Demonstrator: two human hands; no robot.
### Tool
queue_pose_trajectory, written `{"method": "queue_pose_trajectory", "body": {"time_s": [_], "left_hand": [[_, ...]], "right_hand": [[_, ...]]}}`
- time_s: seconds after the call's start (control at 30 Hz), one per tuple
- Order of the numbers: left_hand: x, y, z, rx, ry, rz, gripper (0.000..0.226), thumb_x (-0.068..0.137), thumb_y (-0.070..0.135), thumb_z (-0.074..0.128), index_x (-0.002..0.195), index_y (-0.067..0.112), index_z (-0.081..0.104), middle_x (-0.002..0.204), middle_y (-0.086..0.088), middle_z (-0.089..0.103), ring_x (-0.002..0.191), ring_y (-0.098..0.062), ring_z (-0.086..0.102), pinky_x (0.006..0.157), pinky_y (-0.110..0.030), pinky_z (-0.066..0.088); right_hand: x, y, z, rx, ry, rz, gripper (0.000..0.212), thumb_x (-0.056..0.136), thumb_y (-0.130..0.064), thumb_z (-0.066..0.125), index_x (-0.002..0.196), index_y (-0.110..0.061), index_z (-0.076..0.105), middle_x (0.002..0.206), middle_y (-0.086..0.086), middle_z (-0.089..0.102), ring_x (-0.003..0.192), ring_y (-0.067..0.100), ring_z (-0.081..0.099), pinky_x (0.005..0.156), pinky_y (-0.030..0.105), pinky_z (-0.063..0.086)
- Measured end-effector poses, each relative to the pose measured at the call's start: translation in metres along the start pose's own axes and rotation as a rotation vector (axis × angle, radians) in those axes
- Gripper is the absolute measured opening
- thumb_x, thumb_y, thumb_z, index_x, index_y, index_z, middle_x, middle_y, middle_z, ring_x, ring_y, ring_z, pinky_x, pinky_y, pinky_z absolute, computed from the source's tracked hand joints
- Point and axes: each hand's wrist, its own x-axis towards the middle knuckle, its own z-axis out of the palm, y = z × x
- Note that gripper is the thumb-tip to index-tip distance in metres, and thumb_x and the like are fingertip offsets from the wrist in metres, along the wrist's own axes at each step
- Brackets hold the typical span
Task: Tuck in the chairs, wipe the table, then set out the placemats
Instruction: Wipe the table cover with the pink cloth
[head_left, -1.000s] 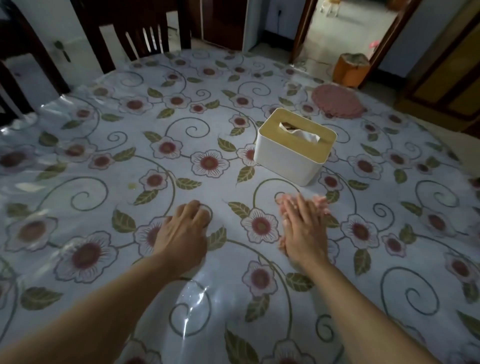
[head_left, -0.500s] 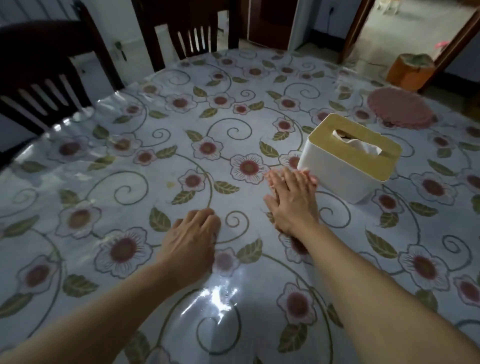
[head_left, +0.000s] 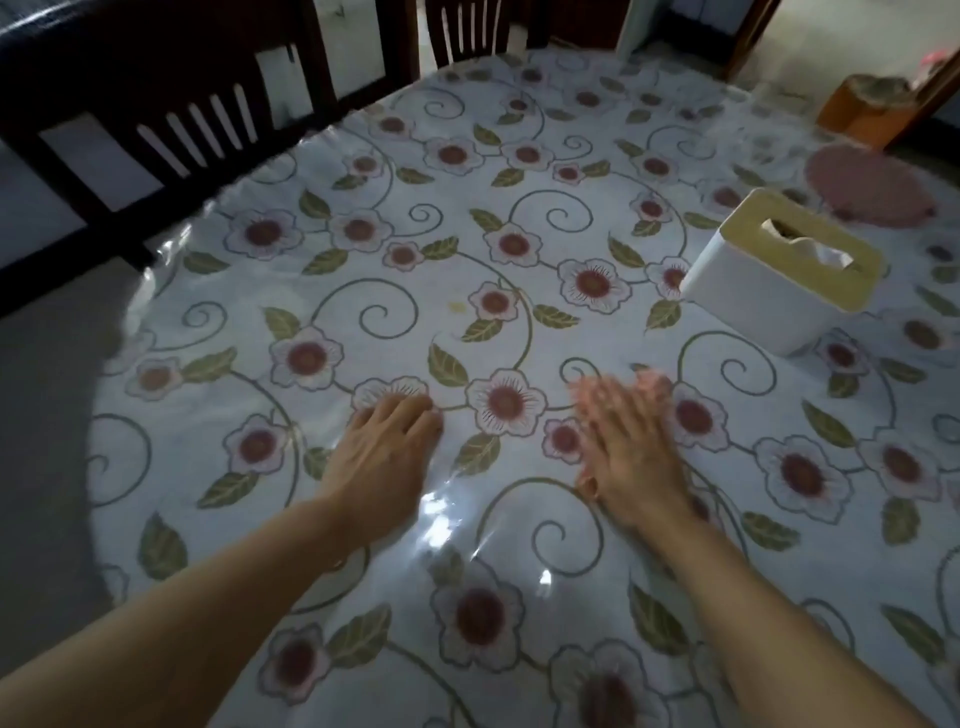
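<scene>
On the desk (head_left: 363, 291), the right hand (head_left: 631, 457) presses a pink cloth (head_left: 652, 382) under flat fingers; the left hand (head_left: 382, 457) rests, fingers relaxed. Keep even pressure, overlap strokes (the yellowish spot (head_left: 457, 307) needs attention), and work round the tissue box (head_left: 779, 275).

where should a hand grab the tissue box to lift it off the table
Grip the tissue box across its two long white side walls, coming down from above. Its flat tan lid has an open slot with a tissue poking out, so avoid pressing there. The right hand is nearer and likely suits best.
</scene>
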Motion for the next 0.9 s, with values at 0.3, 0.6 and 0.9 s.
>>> {"method": "queue_pose_trajectory", "body": {"time_s": [0.3,0.6,0.9], "left_hand": [[-0.073,-0.034,-0.008,-0.052,-0.149,-0.080,0.050,0.072,0.012,0.061,0.120,0.013,0.049,0.140,-0.008,0.037,0.123,-0.031,0.036,0.092,-0.046,0.043],[-0.080,-0.023,-0.005,-0.056,-0.339,-0.210,0.066,0.089,0.022,0.047,0.146,0.016,0.013,0.158,-0.002,-0.003,0.145,-0.023,-0.005,0.110,-0.050,0.028],[-0.065,-0.039,-0.014,0.028,-0.273,-0.051,0.053,0.081,0.033,0.056,0.128,0.019,0.036,0.144,-0.003,0.025,0.128,-0.024,0.029,0.093,-0.038,0.043]], "right_hand": [[-0.095,-0.161,-0.002,0.180,-0.106,-0.075,0.061,0.097,-0.048,0.021,0.152,-0.029,0.003,0.160,-0.006,-0.001,0.146,0.024,-0.009,0.116,0.044,-0.006],[-0.129,-0.193,-0.001,0.161,-0.155,-0.166,0.078,0.080,-0.046,0.039,0.152,-0.026,0.015,0.156,-0.003,0.024,0.142,0.028,0.018,0.112,0.041,0.009],[-0.094,-0.179,0.006,0.138,-0.163,-0.240,0.075,0.082,-0.033,0.045,0.151,-0.025,0.016,0.156,0.000,0.024,0.143,0.025,0.016,0.111,0.042,0.010]]}}
